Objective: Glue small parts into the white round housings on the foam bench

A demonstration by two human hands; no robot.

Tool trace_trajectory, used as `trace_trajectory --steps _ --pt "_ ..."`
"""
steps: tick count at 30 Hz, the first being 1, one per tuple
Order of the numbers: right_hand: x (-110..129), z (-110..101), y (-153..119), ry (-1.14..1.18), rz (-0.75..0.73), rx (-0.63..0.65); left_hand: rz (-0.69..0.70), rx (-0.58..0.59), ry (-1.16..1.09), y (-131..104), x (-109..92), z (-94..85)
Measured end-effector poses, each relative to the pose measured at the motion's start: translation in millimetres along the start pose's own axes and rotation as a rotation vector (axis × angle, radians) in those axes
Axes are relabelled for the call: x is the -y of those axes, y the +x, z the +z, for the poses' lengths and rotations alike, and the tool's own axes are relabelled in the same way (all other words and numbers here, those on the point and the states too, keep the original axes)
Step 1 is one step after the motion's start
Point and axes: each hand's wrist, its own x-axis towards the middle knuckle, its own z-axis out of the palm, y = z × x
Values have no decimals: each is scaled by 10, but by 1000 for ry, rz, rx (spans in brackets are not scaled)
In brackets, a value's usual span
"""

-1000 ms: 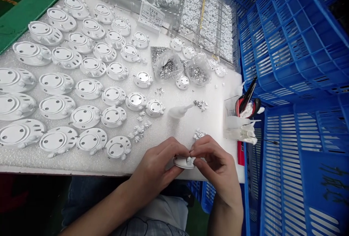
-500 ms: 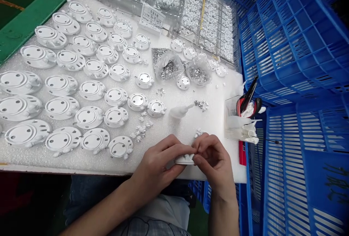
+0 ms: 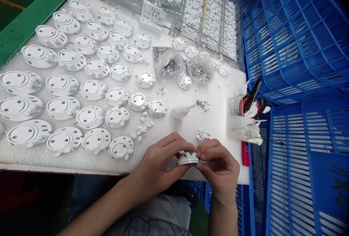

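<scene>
A small white round part (image 3: 188,158) is held near the front edge of the foam-topped table. My left hand (image 3: 160,163) grips its left side, fingers over the top and thumb below. My right hand (image 3: 219,163) pinches its right side with thumb and fingertips. Just beyond my right hand lies a pile of tiny white pieces (image 3: 203,134). A white squeeze bottle (image 3: 180,111) with a thin nozzle is farther back, beside small silvery pieces (image 3: 201,103). Many similar white parts (image 3: 95,140) with dark dots are spread in rows at the left.
Compartment trays (image 3: 208,21) of white pieces run along the back, with a paper label (image 3: 153,15) in front. Two plastic bags (image 3: 170,65) hold silvery bits. At the right are a clear holder (image 3: 231,128) with red-handled tool and bottles, and blue crates (image 3: 294,39).
The part has tilted, so more of its side and raised top shows. My right hand has shifted slightly right, its fingers now closer along the part's edge. The view has moved slightly.
</scene>
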Motion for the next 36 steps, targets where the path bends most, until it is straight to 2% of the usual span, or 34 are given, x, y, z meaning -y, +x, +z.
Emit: trace_trajectory --steps 4,9,13,20,28,36 --pt "29 -5 -14 -192 -123 -51 -27 40 -52 15 -28 -27" --pt "81 -42 0 -460 -327 27 -17 48 -22 7 -6 -31" --pt "101 -44 26 -525 -391 31 -15 45 4 -12 18 -21" --pt "85 -42 30 -513 -396 29 -53 45 -44 26 -10 -14" --pt "72 -40 12 -233 -244 4 -126 125 -151 34 -18 -88" --pt "77 -37 18 -231 -218 -4 -158 170 -187 25 -10 -109"
